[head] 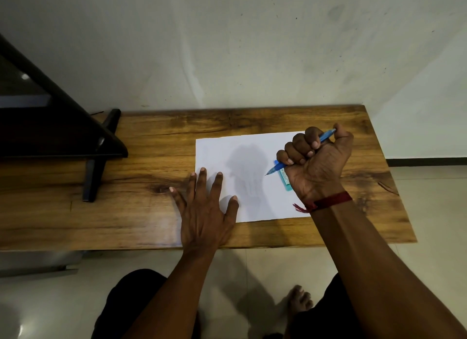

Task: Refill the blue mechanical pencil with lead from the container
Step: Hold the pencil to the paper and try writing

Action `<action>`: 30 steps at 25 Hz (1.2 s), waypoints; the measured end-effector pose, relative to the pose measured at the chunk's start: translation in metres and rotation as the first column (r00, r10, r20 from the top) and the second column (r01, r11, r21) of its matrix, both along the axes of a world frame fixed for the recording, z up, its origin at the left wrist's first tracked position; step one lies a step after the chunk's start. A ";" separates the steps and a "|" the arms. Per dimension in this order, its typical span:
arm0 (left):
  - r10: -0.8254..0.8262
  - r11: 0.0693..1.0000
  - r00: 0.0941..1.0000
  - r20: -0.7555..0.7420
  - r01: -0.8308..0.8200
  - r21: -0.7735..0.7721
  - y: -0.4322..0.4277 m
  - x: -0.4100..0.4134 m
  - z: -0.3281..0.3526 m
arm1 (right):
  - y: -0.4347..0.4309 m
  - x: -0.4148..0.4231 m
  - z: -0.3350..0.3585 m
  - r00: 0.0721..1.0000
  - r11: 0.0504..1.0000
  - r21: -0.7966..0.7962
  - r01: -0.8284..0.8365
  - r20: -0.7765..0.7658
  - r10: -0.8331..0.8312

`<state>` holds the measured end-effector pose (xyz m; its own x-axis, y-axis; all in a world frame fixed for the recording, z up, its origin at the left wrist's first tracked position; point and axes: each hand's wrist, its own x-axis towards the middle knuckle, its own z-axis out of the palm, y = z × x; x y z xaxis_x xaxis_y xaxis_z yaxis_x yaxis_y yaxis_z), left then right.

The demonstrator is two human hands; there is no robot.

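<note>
Right hand: the right hand (pixel 318 159) is making a fist around the slim blue plastic mechanical pencil (pixel 277 167), with all 4 fingers curled over the barrel and the thumb lying against its upper end.
Blue pencil: it is slanting through the fist, its pointed tip aiming down and to the left above the sheet; whether the tip is touching the sheet cannot be told. The upper end is sticking out beside the thumb.
Lead container: the flat teal rectangular plastic lead container (pixel 285 179) is lying on the sheet just under the right hand, which is covering part of it. A pale printed label is showing on top.
Container contents: the lead inside cannot be seen, and whether the case is open cannot be told.
Left hand: the left hand (pixel 204 212) is resting flat with fingers spread and straight, holding nothing and overlapping the sheet's left edge.
Sheet: the white rectangular paper sheet (pixel 227 149) is lying flat on the brown grained wooden table (pixel 151 141).
Wrist: a dark red thread band (pixel 331 201) is circling the right wrist.
Left of table: a black angled stand (pixel 96 161) is resting 1 leg on the tabletop, well apart from the sheet.
</note>
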<state>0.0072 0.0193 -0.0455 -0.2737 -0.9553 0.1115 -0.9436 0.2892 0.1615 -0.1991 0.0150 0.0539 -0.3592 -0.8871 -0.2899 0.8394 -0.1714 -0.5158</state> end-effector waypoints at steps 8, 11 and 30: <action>-0.003 1.000 1.000 -0.005 0.003 0.006 0.001 -0.001 0.004 | -0.001 -0.001 0.001 1.000 0.999 0.032 0.025 -0.001 -0.025; -0.001 1.000 1.000 -0.004 0.001 0.009 0.001 -0.001 0.005 | -0.001 0.000 0.000 1.000 0.999 0.036 0.029 0.008 -0.030; -0.005 1.000 1.000 0.015 0.005 0.026 0.002 -0.001 0.008 | 0.003 0.009 -0.004 0.972 0.985 0.127 -0.120 -0.186 0.142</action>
<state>0.0067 0.0208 -0.0380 -0.2802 -0.9564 0.0826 -0.9444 0.2900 0.1550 -0.1905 0.0182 0.0500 -0.3012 -0.8954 -0.3279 0.7327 0.0028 -0.6806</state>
